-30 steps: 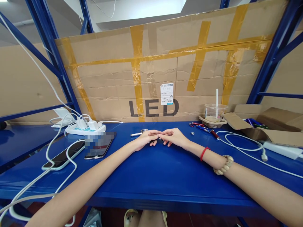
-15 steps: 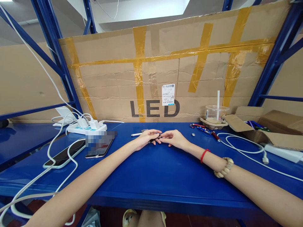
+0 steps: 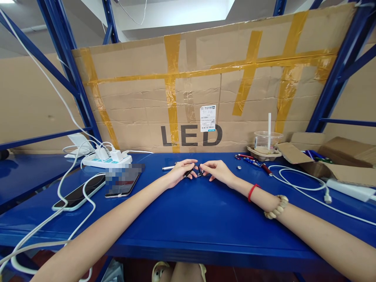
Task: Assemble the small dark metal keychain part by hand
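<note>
Above the blue tabletop (image 3: 199,219), my left hand (image 3: 179,172) is closed around a slim black pen piece (image 3: 188,172), one end poking out past the fingers. My right hand (image 3: 217,171) pinches a small dark piece with a shiny part (image 3: 200,171), too small to make out fully. A short gap separates the two pieces. Just behind my left hand lies a silver pen part (image 3: 168,168), partly hidden by the fingers. To the right of my right hand, a tiny silver piece (image 3: 239,167) rests on the tabletop.
Two phones (image 3: 126,182) (image 3: 79,192) and a white power strip (image 3: 108,159) with cables stand left. Right are several pens (image 3: 249,159), a plastic cup (image 3: 268,143) with a straw, a white cable (image 3: 296,188) and an open carton (image 3: 337,164). A cardboard sheet (image 3: 132,105) closes the back.
My hands have drawn slightly apart. The small dark piece in my right hand now shows separate from the black pen piece in my left.
</note>
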The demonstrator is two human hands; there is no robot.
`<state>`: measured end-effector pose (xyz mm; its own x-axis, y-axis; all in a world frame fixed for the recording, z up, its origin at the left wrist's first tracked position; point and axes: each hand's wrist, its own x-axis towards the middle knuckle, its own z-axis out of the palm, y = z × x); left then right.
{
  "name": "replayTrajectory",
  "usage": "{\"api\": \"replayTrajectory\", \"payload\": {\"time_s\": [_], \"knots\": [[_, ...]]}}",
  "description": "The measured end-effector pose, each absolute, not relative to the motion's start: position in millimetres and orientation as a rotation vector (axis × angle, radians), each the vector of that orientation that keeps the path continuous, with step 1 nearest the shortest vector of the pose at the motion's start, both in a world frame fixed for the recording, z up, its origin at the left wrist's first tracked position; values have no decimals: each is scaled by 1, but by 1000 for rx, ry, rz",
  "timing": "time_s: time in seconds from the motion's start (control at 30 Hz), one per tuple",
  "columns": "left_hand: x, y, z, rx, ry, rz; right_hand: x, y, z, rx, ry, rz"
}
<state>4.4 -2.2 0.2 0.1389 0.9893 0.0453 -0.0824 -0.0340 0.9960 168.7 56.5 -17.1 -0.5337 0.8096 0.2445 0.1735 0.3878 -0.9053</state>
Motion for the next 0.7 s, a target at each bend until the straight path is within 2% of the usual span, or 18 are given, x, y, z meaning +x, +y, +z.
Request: {"api": "replayTrajectory", "payload": {"time_s": [0.33, 0.7], "knots": [[1, 3, -3, 1282, 993, 1134, 166, 56, -16, -882, -1699, 1359], [0, 3, -4, 1301, 995, 1116, 170, 51, -10, -922, -1716, 1486]]}}
